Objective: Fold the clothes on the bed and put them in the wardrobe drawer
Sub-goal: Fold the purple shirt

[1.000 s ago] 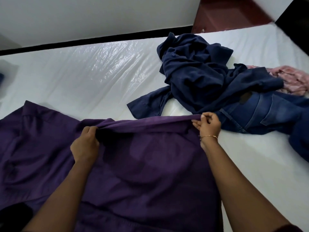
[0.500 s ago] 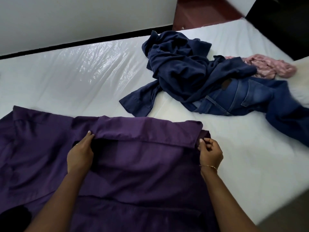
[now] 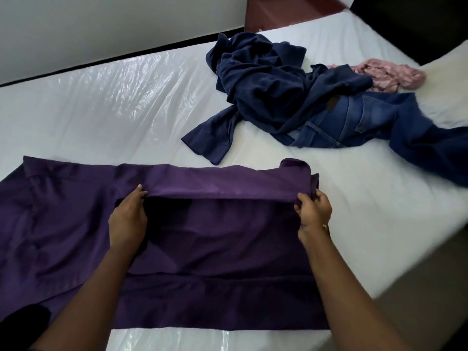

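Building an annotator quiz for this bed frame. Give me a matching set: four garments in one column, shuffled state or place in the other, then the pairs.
Column 1:
1. purple garment
2. navy shirt
3. blue jeans
4. pink garment

Column 2:
A. crumpled at the far right of the bed, past the jeans
B. spread flat, far edge gripped by both hands
C. partly under the navy shirt, back pocket showing
D. bunched in a heap, one cuffed sleeve trailing towards the purple garment

Pairs: 1-B, 2-D, 3-C, 4-A
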Tool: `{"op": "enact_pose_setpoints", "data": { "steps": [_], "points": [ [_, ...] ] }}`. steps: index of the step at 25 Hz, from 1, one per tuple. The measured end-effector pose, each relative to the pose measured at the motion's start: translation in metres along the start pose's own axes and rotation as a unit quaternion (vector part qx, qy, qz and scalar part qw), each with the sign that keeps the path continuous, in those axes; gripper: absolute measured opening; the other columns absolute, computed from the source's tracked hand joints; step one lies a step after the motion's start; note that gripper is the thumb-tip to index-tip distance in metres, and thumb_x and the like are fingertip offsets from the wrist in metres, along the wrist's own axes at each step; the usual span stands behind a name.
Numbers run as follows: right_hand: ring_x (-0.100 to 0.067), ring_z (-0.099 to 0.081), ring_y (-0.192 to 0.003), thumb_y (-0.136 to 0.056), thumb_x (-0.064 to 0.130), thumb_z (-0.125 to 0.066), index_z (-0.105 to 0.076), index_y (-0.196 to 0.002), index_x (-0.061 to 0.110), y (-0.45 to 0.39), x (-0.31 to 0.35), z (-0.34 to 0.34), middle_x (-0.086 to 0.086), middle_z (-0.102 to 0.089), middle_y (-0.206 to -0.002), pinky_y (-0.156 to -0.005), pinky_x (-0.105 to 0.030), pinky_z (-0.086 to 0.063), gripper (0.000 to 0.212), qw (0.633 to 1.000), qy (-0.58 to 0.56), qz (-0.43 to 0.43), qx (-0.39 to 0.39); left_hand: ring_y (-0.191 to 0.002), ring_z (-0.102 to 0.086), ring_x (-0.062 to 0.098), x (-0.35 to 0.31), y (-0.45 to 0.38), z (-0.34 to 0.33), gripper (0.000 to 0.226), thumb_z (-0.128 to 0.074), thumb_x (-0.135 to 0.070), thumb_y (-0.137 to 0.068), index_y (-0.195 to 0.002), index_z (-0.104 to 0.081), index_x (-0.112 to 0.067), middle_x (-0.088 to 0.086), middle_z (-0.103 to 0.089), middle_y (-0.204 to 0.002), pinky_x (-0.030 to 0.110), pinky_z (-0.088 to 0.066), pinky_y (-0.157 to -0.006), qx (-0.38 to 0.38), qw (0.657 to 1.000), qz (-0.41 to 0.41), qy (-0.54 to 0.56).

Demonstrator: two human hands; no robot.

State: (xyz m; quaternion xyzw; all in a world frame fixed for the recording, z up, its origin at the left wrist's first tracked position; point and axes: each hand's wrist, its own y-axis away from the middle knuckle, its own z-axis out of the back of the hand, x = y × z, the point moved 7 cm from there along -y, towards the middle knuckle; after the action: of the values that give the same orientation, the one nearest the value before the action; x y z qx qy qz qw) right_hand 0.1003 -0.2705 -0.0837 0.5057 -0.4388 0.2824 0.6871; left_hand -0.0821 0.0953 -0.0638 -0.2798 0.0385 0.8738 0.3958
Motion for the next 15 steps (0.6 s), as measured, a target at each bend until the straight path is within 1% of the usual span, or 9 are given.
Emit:
{"op": "enact_pose_setpoints", "data": {
  "steps": [1,2,4,6,7,9,10,12,15],
  "points": [
    [-0.018,-0.059,-0.081,-0.083,-0.003,-0.059,-0.053,-0.119,0.008,0.007,-0.007,0.011,-0.006,-0.059,-0.105,-0.051,-0.014,-0.052,0.038,1.0,0.018,0.012,-0.013,-0.101,-0.063,0.04,0.001,0.003,-0.001,0.029,-0.051,0.011,-0.087,-0.113,-0.064,0.005,0.017,-0.061,-0.124,0.048,-0.05,-0.078,0.006,1.0,-0.001,-0.008],
    [-0.02,-0.06,-0.08,-0.082,-0.003,-0.057,-0.052,-0.116,0.01,0.014,-0.013,0.02,-0.008,-0.061,-0.104,-0.056,-0.02,-0.055,0.037,0.998,0.048,0.024,-0.029,-0.097,-0.064,0.041,0.001,0.007,-0.003,0.03,-0.051,0.011,-0.086,-0.112,-0.064,0.005,0.018,-0.062,-0.123,0.048,-0.051,-0.073,0.014,1.0,-0.009,-0.019],
    [-0.03,-0.061,-0.081,-0.081,-0.002,-0.054,-0.05,-0.114,0.01,0.024,-0.021,0.03,-0.013,-0.062,-0.101,-0.069,-0.036,-0.054,0.035,0.988,0.137,0.044,-0.051,-0.08,-0.066,0.043,0.001,0.013,-0.005,0.026,-0.053,0.011,-0.084,-0.106,-0.066,0.007,0.021,-0.066,-0.113,0.046,-0.051,-0.061,0.02,0.998,-0.042,-0.052],
    [-0.032,-0.057,-0.084,-0.082,0.001,-0.052,-0.047,-0.116,0.005,0.03,-0.021,0.032,-0.011,-0.057,-0.093,-0.07,-0.035,-0.043,0.034,0.968,0.234,0.051,-0.074,-0.064,-0.064,0.041,0.002,0.016,-0.004,0.023,-0.052,0.001,-0.081,-0.096,-0.069,0.006,0.021,-0.071,-0.096,0.042,-0.049,-0.049,0.002,0.994,-0.067,-0.09],
    [-0.032,-0.056,-0.086,-0.083,0.003,-0.051,-0.045,-0.117,0.004,0.032,-0.02,0.032,-0.011,-0.054,-0.091,-0.069,-0.033,-0.038,0.035,0.956,0.279,0.045,-0.082,-0.063,-0.062,0.04,0.003,0.015,-0.002,0.027,-0.049,-0.006,-0.079,-0.091,-0.07,0.005,0.019,-0.072,-0.086,0.04,-0.048,-0.046,-0.009,0.992,-0.07,-0.106],
    [-0.036,-0.056,-0.094,-0.084,0.006,-0.05,-0.041,-0.12,0.004,0.036,-0.022,0.032,-0.016,-0.056,-0.1,-0.069,-0.033,-0.035,0.038,0.934,0.349,0.023,-0.075,-0.066,-0.057,0.041,0.005,0.018,0.001,0.034,-0.042,-0.016,-0.076,-0.078,-0.068,0.006,0.018,-0.068,-0.071,0.039,-0.046,-0.047,-0.029,0.988,-0.085,-0.123],
    [-0.038,-0.056,-0.096,-0.084,0.007,-0.049,-0.04,-0.121,0.004,0.037,-0.024,0.033,-0.019,-0.057,-0.106,-0.069,-0.033,-0.035,0.038,0.927,0.367,0.014,-0.07,-0.067,-0.056,0.04,0.006,0.02,0.003,0.036,-0.04,-0.018,-0.076,-0.073,-0.066,0.006,0.019,-0.066,-0.068,0.04,-0.046,-0.05,-0.038,0.987,-0.091,-0.125],
    [-0.039,-0.056,-0.097,-0.085,0.005,-0.047,-0.041,-0.12,0.002,0.04,-0.024,0.036,-0.023,-0.057,-0.11,-0.068,-0.033,-0.033,0.035,0.925,0.371,0.02,-0.082,-0.066,-0.054,0.04,0.003,0.024,0.006,0.033,-0.039,-0.018,-0.077,-0.071,-0.063,0.005,0.021,-0.064,-0.07,0.043,-0.047,-0.054,-0.066,0.985,-0.102,-0.124],
    [-0.039,-0.055,-0.091,-0.087,0.002,-0.042,-0.042,-0.117,0.0,0.043,-0.022,0.044,-0.026,-0.059,-0.104,-0.065,-0.033,-0.03,0.03,0.931,0.341,0.051,-0.12,-0.067,-0.053,0.039,-0.002,0.027,0.006,0.027,-0.04,-0.012,-0.078,-0.076,-0.062,0.003,0.022,-0.06,-0.082,0.044,-0.045,-0.054,-0.078,0.979,-0.126,-0.141]
  ]
}}
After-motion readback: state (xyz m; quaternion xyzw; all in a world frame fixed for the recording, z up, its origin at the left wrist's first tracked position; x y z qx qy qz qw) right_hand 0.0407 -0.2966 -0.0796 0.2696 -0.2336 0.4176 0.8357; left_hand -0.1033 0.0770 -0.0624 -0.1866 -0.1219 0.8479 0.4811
